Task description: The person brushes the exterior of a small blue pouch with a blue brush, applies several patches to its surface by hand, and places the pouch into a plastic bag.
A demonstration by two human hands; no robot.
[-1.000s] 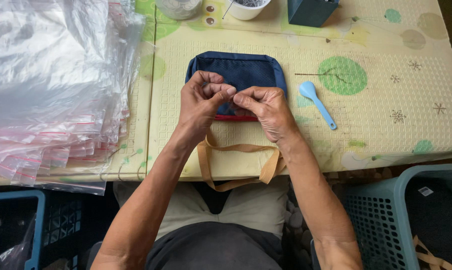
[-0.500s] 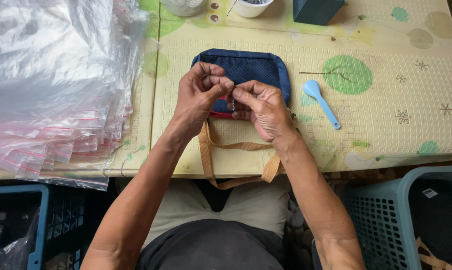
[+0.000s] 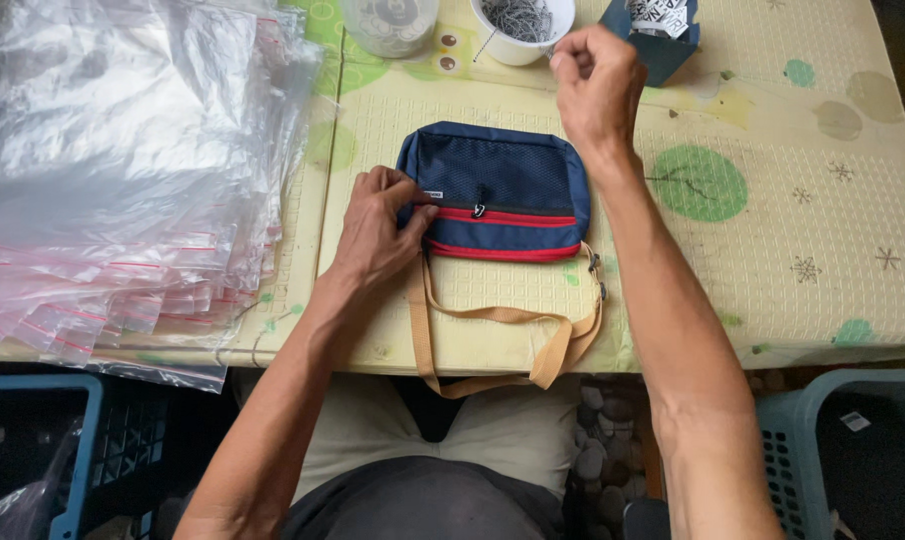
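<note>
One navy mesh-fronted pouch (image 3: 498, 190), flat.

A pale yellow patterned table mat (image 3: 773, 230) under soft daylight, with blue crates (image 3: 73, 450) on the floor below.

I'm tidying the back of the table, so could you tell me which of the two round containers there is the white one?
The white cup, holding grey metal pieces, beside the raised right hand; the clear jar stands left of it.

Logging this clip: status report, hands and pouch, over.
Left hand pinching the navy pouch at its left edge. Right hand raised beside the white cup of pins, fingers closed; contents unclear. Nothing in the way.
</note>
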